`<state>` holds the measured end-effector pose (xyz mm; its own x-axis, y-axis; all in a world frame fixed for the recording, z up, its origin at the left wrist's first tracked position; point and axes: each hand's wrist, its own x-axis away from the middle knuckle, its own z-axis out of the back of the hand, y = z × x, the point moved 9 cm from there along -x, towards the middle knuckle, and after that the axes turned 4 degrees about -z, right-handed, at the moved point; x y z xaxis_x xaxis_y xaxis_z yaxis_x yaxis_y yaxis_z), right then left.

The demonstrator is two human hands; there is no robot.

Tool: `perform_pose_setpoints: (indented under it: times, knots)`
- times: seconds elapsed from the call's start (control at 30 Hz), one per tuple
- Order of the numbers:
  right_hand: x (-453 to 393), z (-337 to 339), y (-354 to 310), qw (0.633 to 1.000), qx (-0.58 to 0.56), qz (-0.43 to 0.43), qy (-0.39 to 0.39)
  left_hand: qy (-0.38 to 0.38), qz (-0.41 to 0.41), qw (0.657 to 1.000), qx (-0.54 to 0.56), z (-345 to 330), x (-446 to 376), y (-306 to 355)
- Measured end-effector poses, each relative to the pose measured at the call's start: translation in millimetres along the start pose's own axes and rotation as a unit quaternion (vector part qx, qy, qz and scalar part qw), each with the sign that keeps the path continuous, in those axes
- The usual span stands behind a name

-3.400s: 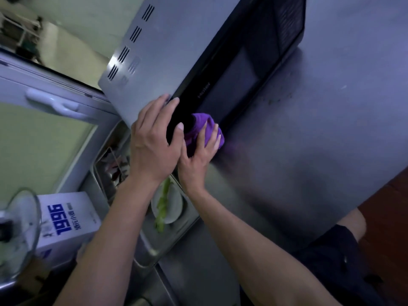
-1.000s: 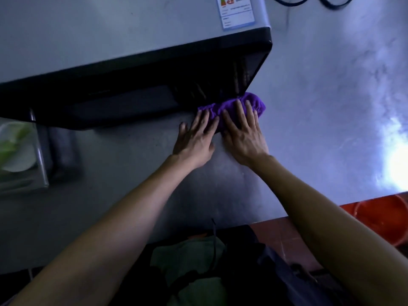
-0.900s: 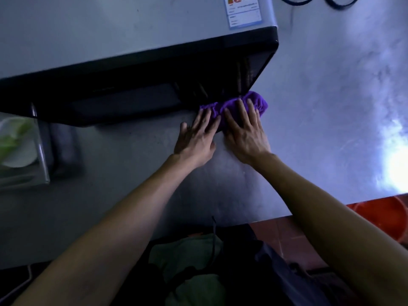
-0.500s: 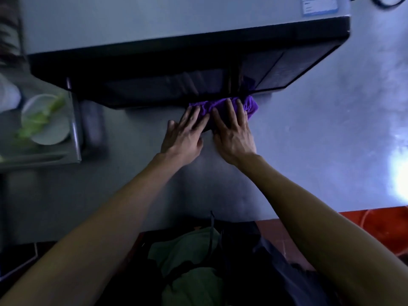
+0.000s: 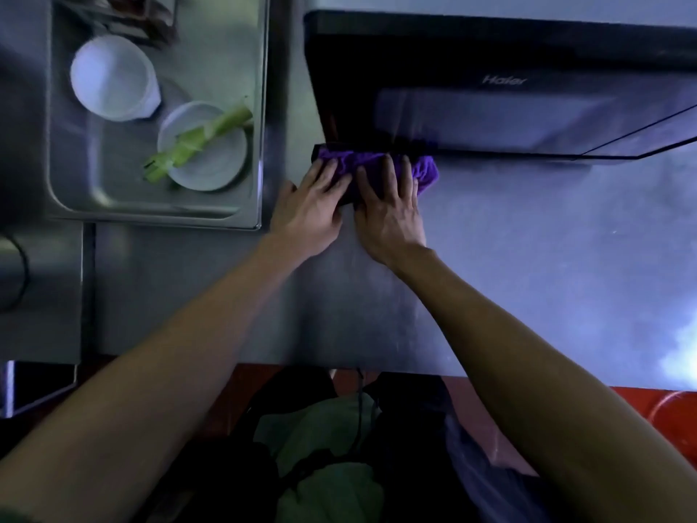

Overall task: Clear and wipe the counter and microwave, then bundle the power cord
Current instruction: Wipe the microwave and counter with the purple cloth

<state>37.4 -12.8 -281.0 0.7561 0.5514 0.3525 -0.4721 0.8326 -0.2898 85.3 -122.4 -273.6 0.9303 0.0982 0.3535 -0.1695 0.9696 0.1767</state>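
Observation:
A purple cloth [image 5: 424, 168] lies bunched on the steel counter [image 5: 547, 266], right against the bottom front edge of the black microwave [image 5: 490, 81] near its left corner. My left hand [image 5: 311, 205] presses flat on the cloth's left part with straight fingers. My right hand [image 5: 390, 200] presses flat on its middle, beside the left hand. The microwave's door stands slightly ajar on the right. No power cord shows in this view.
A steel tray [image 5: 260, 152] left of the microwave holds a white cup [image 5: 113, 77] and a white plate [image 5: 211, 152] with a green vegetable stalk [image 5: 196, 145]. The counter's front edge runs near my body; a red floor and red basin [image 5: 675, 405] lie below.
Both hands slid the cloth left along the microwave's bottom front edge, from its right corner to its left corner. The tray has come into full view.

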Motion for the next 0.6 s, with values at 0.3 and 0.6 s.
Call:
perform_pose_setpoints:
  times: [0.3, 0.6]
  knots:
    - [-7, -29, -11, 0.984, 0.155, 0.036, -0.08, 0.001, 0.005, 0.998, 0.056, -3, 23, -3]
    - [82, -51, -22, 0.99, 0.119, 0.047, -0.059, 0.022, 0.018, 0.996, 0.081, -36, 107, 14]
